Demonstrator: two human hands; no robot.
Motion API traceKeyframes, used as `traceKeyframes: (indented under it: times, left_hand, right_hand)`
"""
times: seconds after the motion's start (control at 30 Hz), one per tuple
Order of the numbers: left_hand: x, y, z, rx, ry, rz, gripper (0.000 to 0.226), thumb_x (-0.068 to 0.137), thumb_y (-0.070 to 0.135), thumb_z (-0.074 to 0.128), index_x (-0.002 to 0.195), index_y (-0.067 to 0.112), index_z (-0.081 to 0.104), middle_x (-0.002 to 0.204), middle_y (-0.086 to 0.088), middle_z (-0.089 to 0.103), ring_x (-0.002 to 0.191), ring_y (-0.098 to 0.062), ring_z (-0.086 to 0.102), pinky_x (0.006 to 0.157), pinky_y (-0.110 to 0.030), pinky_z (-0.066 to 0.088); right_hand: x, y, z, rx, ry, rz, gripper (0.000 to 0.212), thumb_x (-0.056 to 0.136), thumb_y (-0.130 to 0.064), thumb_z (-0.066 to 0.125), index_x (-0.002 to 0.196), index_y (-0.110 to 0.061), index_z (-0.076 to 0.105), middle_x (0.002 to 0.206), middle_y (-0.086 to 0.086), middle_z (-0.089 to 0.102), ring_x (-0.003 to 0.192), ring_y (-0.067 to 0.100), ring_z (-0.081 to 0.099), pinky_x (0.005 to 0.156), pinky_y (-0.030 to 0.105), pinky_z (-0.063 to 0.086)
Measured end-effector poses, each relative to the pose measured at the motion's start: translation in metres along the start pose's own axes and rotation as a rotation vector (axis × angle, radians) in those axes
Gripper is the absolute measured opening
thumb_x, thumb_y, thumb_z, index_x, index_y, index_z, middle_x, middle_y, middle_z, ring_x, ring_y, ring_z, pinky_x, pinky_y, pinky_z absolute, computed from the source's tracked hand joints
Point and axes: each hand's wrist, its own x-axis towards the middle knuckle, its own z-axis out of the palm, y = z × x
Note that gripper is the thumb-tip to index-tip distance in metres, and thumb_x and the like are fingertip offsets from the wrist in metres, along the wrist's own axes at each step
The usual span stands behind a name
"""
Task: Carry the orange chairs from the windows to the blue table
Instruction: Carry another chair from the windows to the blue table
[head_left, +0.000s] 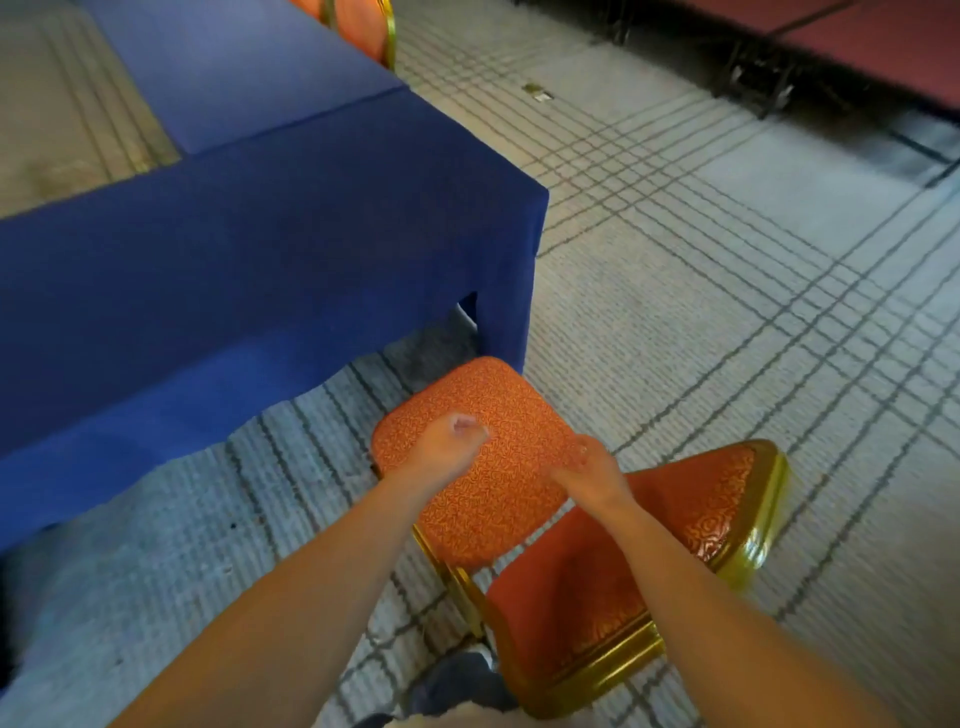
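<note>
An orange chair (498, 499) with a gold frame stands on the carpet, its seat next to the near corner of the blue table (249, 249). The backrest leans toward me at the lower right. Both my hands hover over the seat and hold nothing. My left hand (451, 442) is blurred and its fingers are curled into a fist above the seat's left half. My right hand (589, 467) is over the seat's right edge with loosely bent fingers. A second orange chair (361, 28) stands behind the table's far side at the top.
Grey carpet (727, 291) with a dark grid pattern spreads to the right of the table. Dark folding table legs (753, 78) and a maroon surface line the top right. My leg in blue trousers (457, 686) is just behind the chair.
</note>
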Motion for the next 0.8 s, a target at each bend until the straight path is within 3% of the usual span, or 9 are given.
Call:
traceKeyframes:
  times: [0.1, 0.17, 0.3, 0.4, 0.57, 0.67, 0.8]
  left_hand:
    - [-0.022, -0.006, 0.003, 0.003, 0.036, 0.012, 0.030, 0.093, 0.036, 0.059, 0.118, 0.020, 0.057, 0.106, 0.003, 0.060, 0.090, -0.009, 0.058, 0.079, -0.024, 0.048]
    - [-0.044, -0.015, 0.009, -0.015, 0.085, 0.028, 0.031, 0.094, 0.037, 0.058, 0.119, 0.019, 0.057, 0.109, 0.002, 0.059, 0.088, -0.009, 0.057, 0.081, -0.028, 0.048]
    - [-0.070, -0.023, 0.019, -0.078, 0.153, 0.020, 0.033, 0.095, 0.033, 0.056, 0.121, 0.012, 0.057, 0.116, -0.004, 0.061, 0.088, -0.013, 0.059, 0.075, -0.028, 0.048]
    - [-0.095, -0.029, 0.035, -0.116, 0.211, 0.017, 0.042, 0.094, 0.035, 0.056, 0.130, 0.012, 0.054, 0.120, -0.008, 0.060, 0.099, -0.020, 0.060, 0.085, -0.033, 0.049]
    - [-0.109, -0.022, 0.063, -0.185, 0.290, 0.016, 0.041, 0.094, 0.036, 0.056, 0.128, 0.014, 0.053, 0.117, -0.008, 0.060, 0.098, -0.021, 0.059, 0.077, -0.031, 0.046]
    - [-0.102, -0.021, 0.080, -0.190, 0.330, -0.030, 0.042, 0.093, 0.036, 0.058, 0.127, 0.011, 0.054, 0.110, -0.005, 0.059, 0.091, -0.018, 0.058, 0.076, -0.029, 0.046]
    - [-0.086, -0.022, 0.101, -0.221, 0.399, -0.207, 0.042, 0.093, 0.033, 0.059, 0.126, 0.008, 0.053, 0.089, 0.001, 0.058, 0.069, -0.009, 0.053, 0.061, -0.025, 0.042]
  right_hand:
    - [0.000, -0.001, -0.008, -0.107, -0.065, -0.031, 0.041, 0.078, -0.021, 0.076, 0.115, -0.013, 0.060, 0.110, 0.000, 0.069, 0.098, 0.020, 0.066, 0.087, 0.035, 0.053]
    - [-0.006, -0.004, -0.008, -0.204, -0.134, -0.079, 0.046, 0.078, -0.027, 0.073, 0.119, -0.011, 0.064, 0.112, 0.008, 0.070, 0.103, 0.027, 0.067, 0.090, 0.040, 0.054]
    - [-0.021, -0.013, -0.013, -0.248, -0.211, -0.128, 0.065, 0.075, -0.034, 0.071, 0.136, -0.017, 0.054, 0.125, 0.006, 0.064, 0.114, 0.029, 0.061, 0.099, 0.047, 0.050]
    - [-0.029, -0.013, -0.028, -0.291, -0.266, -0.181, 0.064, 0.075, -0.036, 0.074, 0.133, -0.019, 0.055, 0.121, 0.006, 0.065, 0.111, 0.029, 0.062, 0.098, 0.048, 0.050]
    - [-0.024, -0.012, -0.058, -0.322, -0.364, -0.226, 0.062, 0.078, -0.034, 0.080, 0.132, -0.017, 0.055, 0.123, 0.004, 0.065, 0.106, 0.022, 0.065, 0.082, 0.032, 0.055]
    - [-0.005, -0.014, -0.077, -0.393, -0.438, -0.253, 0.057, 0.079, -0.026, 0.079, 0.130, -0.018, 0.055, 0.118, 0.002, 0.065, 0.106, 0.021, 0.064, 0.091, 0.035, 0.052]
    - [0.033, -0.017, -0.104, -0.547, -0.537, -0.301, 0.051, 0.081, -0.025, 0.077, 0.127, -0.018, 0.056, 0.109, -0.002, 0.063, 0.092, 0.012, 0.060, 0.066, 0.019, 0.043]
